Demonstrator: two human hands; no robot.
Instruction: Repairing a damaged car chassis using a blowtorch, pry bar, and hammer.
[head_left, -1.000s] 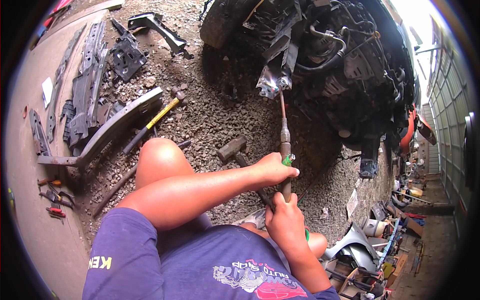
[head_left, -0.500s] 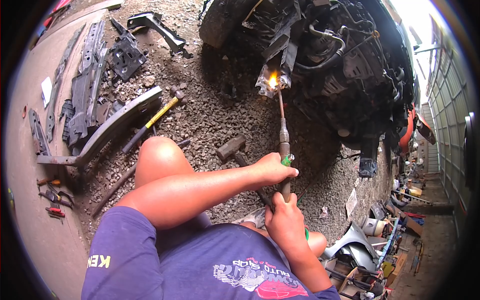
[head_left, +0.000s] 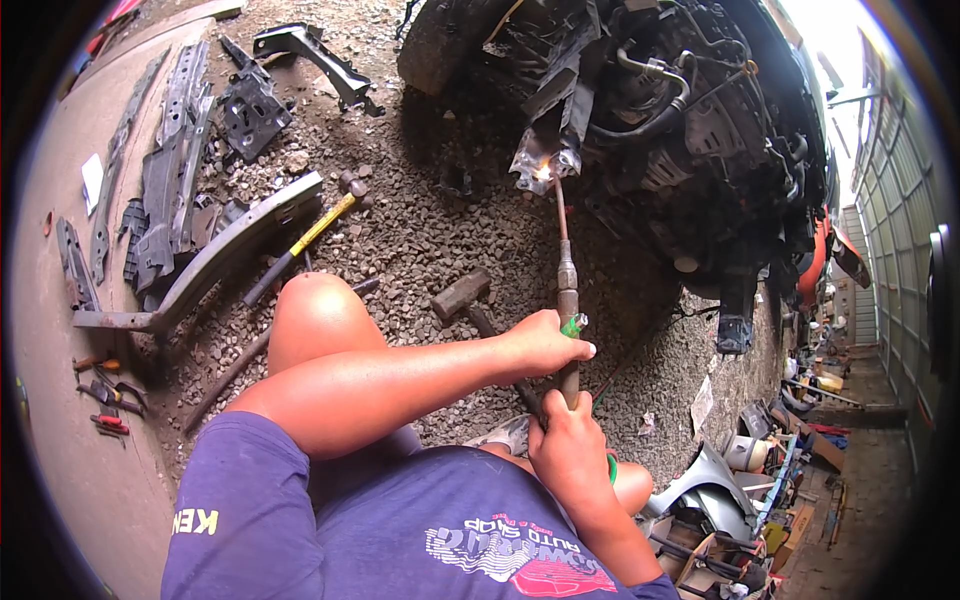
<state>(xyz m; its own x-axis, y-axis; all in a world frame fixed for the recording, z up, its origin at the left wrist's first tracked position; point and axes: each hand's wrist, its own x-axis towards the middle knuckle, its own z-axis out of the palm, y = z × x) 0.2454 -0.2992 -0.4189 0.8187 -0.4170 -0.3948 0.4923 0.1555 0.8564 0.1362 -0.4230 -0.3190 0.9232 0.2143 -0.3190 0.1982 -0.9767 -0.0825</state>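
Torch (head_left: 566,268) stands centre frame, long axis near-vertical, tip at glowing rail end (head_left: 528,168), upper centre. Left hand (head_left: 546,343), nearer rail end, wraps torch; right hand (head_left: 568,446) grips it below.

– Any lettering about?
– Yes, yellow letters (head_left: 205,521) on the sleeve (head_left: 250,465), running partly out of sight
– And the shirt (head_left: 390,520)?
– Pale lettering (head_left: 478,557) across its front, with smaller red words (head_left: 502,523) and a pink print (head_left: 562,580) beside it
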